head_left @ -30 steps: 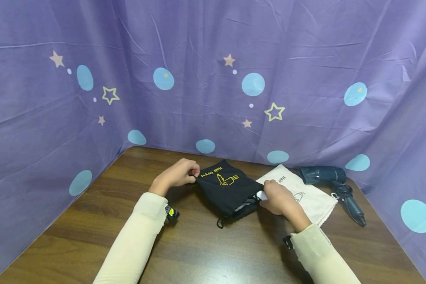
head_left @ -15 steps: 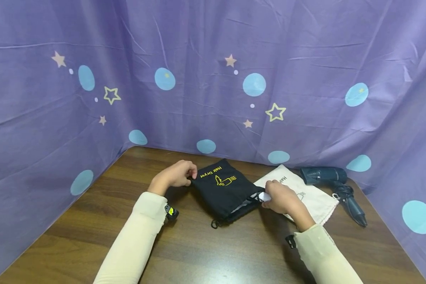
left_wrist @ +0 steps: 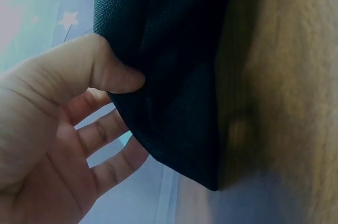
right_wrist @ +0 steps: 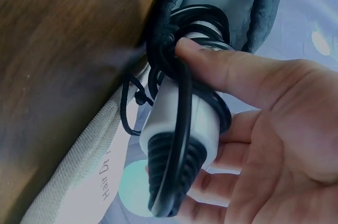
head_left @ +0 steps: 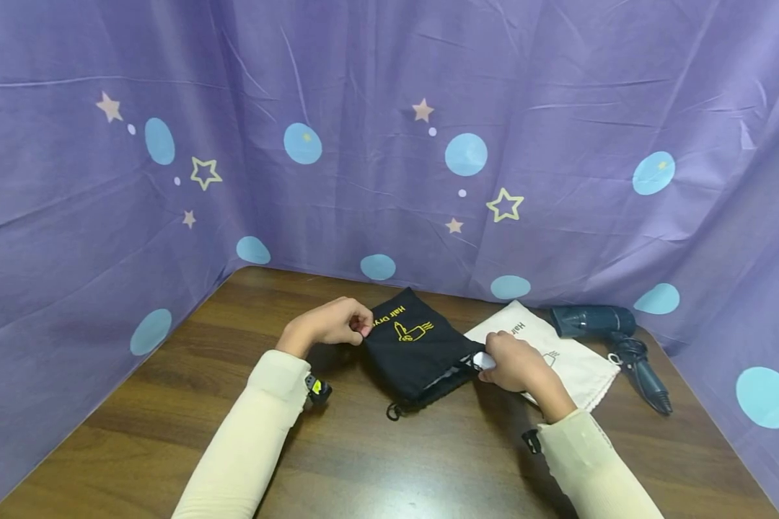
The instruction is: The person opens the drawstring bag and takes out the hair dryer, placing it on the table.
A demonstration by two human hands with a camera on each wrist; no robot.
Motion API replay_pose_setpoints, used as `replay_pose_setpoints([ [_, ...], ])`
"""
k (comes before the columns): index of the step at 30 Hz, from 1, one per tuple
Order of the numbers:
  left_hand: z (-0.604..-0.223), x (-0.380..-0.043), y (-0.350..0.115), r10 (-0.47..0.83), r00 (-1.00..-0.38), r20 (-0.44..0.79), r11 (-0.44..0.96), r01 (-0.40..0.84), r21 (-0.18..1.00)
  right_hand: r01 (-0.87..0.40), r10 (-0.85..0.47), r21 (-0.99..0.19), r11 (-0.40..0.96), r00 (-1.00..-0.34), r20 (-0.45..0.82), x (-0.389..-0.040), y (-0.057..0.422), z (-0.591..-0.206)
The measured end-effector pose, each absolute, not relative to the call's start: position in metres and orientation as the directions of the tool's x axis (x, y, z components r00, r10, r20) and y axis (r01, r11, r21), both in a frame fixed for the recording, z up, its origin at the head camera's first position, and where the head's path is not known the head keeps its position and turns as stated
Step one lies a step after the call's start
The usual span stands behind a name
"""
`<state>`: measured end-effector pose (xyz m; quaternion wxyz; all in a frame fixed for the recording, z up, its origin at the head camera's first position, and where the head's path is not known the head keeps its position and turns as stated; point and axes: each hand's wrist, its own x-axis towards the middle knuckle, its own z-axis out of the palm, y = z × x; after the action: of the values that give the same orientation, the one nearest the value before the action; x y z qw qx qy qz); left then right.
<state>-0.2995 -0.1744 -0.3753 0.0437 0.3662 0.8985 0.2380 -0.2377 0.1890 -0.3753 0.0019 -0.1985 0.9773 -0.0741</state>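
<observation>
A black drawstring bag (head_left: 422, 364), printed "Hair Dryer" in yellow, lies mid-table with its mouth toward the lower right. My left hand (head_left: 327, 321) pinches the closed left end between thumb and fingers; the left wrist view has this dark cloth (left_wrist: 169, 92) hanging to a corner. At the mouth, my right hand (head_left: 514, 362) grips the handle of a white hair dryer (head_left: 483, 360). In the right wrist view the handle (right_wrist: 199, 123) sticks out, wrapped in a black cord (right_wrist: 200, 15) under the thumb. The dryer's body is hidden inside the bag.
Right of the black bag lies a flat white drawstring bag (head_left: 581, 378) with dark print, partly beneath my right hand. Farther right, a dark blue hair dryer (head_left: 591, 321) rests near the back right table edge. A purple curtain (head_left: 363, 194) surrounds the wooden table (head_left: 389, 461).
The black bag first slid slightly left, with more white handle showing at its mouth. My left hand has since moved a little right along the bag's end. The right hand barely moved.
</observation>
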Motion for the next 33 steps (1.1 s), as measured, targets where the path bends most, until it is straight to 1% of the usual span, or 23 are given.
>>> replay_pose_setpoints([
  [5, -0.376, -0.300, -0.179, 0.671, -0.732, 0.118, 0.609, 0.635, 0.475, -0.400, -0.402, -0.109, 0.910, -0.916, 0.005, -0.236, 0.190, -0.373],
  [13, -0.374, -0.301, -0.190, 0.641, -0.750, 0.162, 0.602, 0.623, 0.499, -0.426, -0.433, -0.133, 0.895, -0.901, -0.022, -0.235, 0.196, -0.369],
  [18, -0.373, -0.302, -0.191, 0.646, -0.744, 0.171, 0.599, 0.634, 0.489, -0.428, -0.436, -0.131, 0.894, -0.899, -0.033, -0.234, 0.198, -0.367],
  [22, -0.374, -0.302, -0.188, 0.652, -0.753, 0.088, 0.612, 0.591, 0.525, -0.439, -0.443, -0.112, 0.892, -0.896, -0.016, -0.235, 0.198, -0.369],
  [29, -0.369, -0.292, -0.183, 0.634, -0.767, -0.100, 0.645, 0.454, 0.614, -0.418, -0.420, -0.142, 0.897, -0.907, 0.023, -0.238, 0.194, -0.372],
  [33, -0.364, -0.289, -0.181, 0.623, -0.768, -0.146, 0.656, 0.412, 0.632, -0.426, -0.423, -0.144, 0.893, -0.905, 0.050, -0.238, 0.193, -0.373],
])
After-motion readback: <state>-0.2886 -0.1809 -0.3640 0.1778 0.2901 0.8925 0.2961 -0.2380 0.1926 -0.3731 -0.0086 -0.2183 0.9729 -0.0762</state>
